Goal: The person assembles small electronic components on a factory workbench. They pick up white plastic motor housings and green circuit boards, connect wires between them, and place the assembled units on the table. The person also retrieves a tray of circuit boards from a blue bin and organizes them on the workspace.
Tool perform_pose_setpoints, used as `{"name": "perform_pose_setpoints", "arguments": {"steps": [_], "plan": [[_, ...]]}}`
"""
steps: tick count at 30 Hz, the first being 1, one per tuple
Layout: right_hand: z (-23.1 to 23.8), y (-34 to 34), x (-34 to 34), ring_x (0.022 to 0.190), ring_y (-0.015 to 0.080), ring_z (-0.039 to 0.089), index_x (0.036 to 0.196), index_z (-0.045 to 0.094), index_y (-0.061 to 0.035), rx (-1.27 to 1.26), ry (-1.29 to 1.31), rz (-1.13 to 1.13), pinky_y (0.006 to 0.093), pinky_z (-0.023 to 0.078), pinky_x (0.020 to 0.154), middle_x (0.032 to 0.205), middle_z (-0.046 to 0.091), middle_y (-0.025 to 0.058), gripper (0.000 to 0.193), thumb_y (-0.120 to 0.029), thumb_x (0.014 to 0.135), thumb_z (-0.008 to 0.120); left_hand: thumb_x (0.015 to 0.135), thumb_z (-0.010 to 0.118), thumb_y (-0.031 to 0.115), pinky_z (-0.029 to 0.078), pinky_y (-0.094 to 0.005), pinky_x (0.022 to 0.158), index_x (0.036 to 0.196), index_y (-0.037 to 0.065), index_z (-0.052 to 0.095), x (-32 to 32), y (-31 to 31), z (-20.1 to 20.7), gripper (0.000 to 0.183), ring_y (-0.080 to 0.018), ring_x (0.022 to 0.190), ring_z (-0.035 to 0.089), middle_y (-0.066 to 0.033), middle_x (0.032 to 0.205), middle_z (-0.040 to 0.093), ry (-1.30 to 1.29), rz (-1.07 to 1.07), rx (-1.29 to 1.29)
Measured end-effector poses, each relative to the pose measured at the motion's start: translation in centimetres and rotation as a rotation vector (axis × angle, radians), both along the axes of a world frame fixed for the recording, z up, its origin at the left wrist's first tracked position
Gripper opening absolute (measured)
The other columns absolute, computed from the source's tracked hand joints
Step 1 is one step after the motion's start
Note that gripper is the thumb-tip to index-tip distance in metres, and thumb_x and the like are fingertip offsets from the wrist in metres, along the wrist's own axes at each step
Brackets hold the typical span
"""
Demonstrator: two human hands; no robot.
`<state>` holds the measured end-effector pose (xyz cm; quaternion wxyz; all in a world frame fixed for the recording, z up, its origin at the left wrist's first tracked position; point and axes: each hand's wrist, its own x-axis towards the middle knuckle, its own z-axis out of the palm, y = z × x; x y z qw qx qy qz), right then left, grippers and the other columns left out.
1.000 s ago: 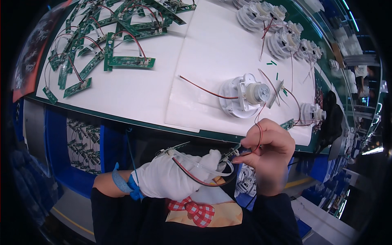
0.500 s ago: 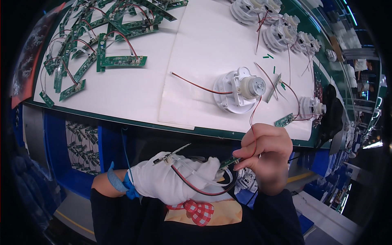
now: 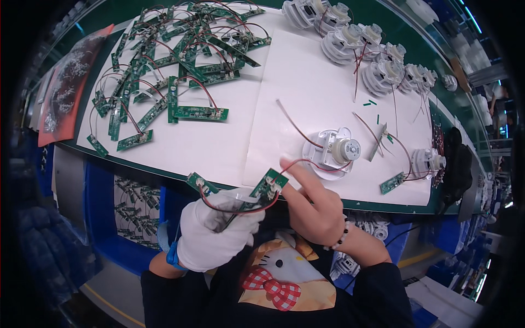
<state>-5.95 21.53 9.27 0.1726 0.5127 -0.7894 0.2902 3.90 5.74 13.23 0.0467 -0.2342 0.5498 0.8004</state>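
My left hand, in a white glove, is closed around a green circuit board that slants up toward the right. A second small board sticks out above the glove, and a dark red and black cable loops between the two. My bare right hand is at the board's right edge, index finger stretched out beside a thin red wire. That wire runs from the board to a white motor unit on the table. The right thumb's contact with the board is partly hidden.
Many wired circuit boards lie piled at the far left, beside an orange-red bag. Several white motor units line the back right. Another unit with a small board sits right. A blue bin stands below the table's left edge.
Both hands have risen toward the table edge with the boards. My right hand's pinch on the board and wire has loosened, its index finger now stretched out. The view has shifted.
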Motion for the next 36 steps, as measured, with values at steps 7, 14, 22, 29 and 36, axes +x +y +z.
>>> {"name": "perform_pose_setpoints", "arguments": {"steps": [7, 14, 22, 29, 36], "plan": [[2.5, -4.8, -1.4, 0.048, 0.0131, 0.057, 0.11, 0.051, 0.0053, 0.506, 0.108, -0.447, 0.0246, 0.044, 0.04, 0.108, 0.053, 0.0263, 0.041, -0.005, 0.07, 0.049, 0.081, 0.061, 0.006, 0.04, -0.0166, 0.044, 0.093, -0.003, 0.059, -1.2, 0.0, 0.1, 0.015, -0.0031, 0.052, 0.05, -0.0003, 0.064, 0.056, 0.097, 0.113, -0.226], [2.0, -2.6, -1.5, 0.058, 0.0222, 0.058, 0.113, 0.047, 0.0067, 0.524, -0.004, -0.402, 0.0311, 0.046, 0.046, 0.082, 0.054, 0.0126, 0.042, -0.004, 0.072, 0.05, 0.081, 0.06, 0.007, 0.039, -0.0172, 0.042, 0.094, -0.003, 0.059, -2.3, -0.1, -0.3, 0.017, -0.0021, 0.047, 0.048, 0.0006, 0.06, 0.055, 0.089, 0.054, -0.4], [1.7, 0.5, -1.3, 0.053, 0.0184, 0.055, 0.09, 0.058, -0.0031, 0.321, -0.066, -0.071, 0.0278, 0.042, 0.043, 0.073, 0.052, 0.006, 0.019, -0.005, 0.072, 0.06, 0.081, 0.061, 0.009, 0.037, -0.0161, 0.04, 0.099, -0.003, 0.057, -3.0, 0.1, -2.6, 0.022, -0.004, 0.048, 0.05, -0.003, 0.066, 0.058, 0.194, 0.071, -0.363], [2.7, 1.2, -1.2, 0.052, 0.0167, 0.052, 0.073, 0.054, -0.0049, 0.093, -0.205, 0.223, 0.0276, 0.04, 0.042, 0.065, 0.046, 0.0037, 0.013, -0.016, 0.073, 0.06, 0.08, 0.062, 0.01, 0.038, -0.0183, 0.041, 0.091, -0.003, 0.061, -3.0, 0.9, -3.8, 0.017, -0.0022, 0.046, 0.049, -0.0022, 0.059, 0.059, 0.225, 0.046, -0.436], [3.1, -0.2, 0.4, 0.05, 0.0161, 0.054, 0.085, 0.061, -0.0046, 0.524, -0.038, 0.06, 0.0288, 0.038, 0.04, 0.062, 0.05, 0.0046, 0.017, -0.005, 0.068, 0.063, 0.081, 0.061, 0.01, 0.041, -0.0167, 0.044, 0.095, -0.002, 0.058, -3.1, 1.0, -3.8, 0.018, -0.003, 0.054, 0.051, -0.0016, 0.067, 0.058, 0.168, -0.034, -0.447]]}}
